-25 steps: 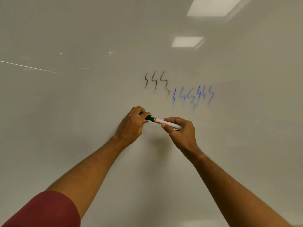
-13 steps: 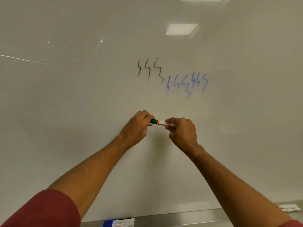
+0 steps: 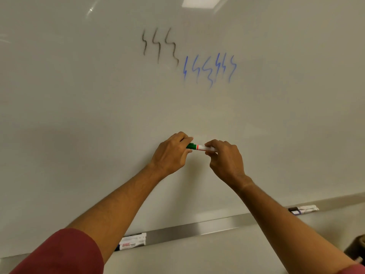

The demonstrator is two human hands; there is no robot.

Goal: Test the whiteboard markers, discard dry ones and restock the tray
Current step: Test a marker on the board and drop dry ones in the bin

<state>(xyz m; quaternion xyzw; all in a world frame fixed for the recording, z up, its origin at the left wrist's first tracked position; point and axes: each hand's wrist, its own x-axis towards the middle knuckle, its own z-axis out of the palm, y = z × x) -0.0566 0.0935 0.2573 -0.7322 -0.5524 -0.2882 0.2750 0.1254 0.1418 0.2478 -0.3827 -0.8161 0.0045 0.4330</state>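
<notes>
A green whiteboard marker (image 3: 199, 147) with a white barrel lies level between both hands in front of the whiteboard (image 3: 79, 115). My left hand (image 3: 171, 154) grips its green cap end. My right hand (image 3: 225, 158) pinches the white barrel. Black squiggles (image 3: 159, 46) and blue squiggles (image 3: 210, 69) are drawn higher up on the board. The metal marker tray (image 3: 197, 228) runs along the board's lower edge.
White markers (image 3: 132, 242) lie on the tray at the left, partly behind my left arm. Another marker (image 3: 303, 209) with a dark cap lies on the tray at the right. A dark object (image 3: 357, 248) shows at the right edge.
The view has tilted down, so the tray and its markers have come into sight. Both hands keep hold of the green marker, and less of its white barrel shows between them.
</notes>
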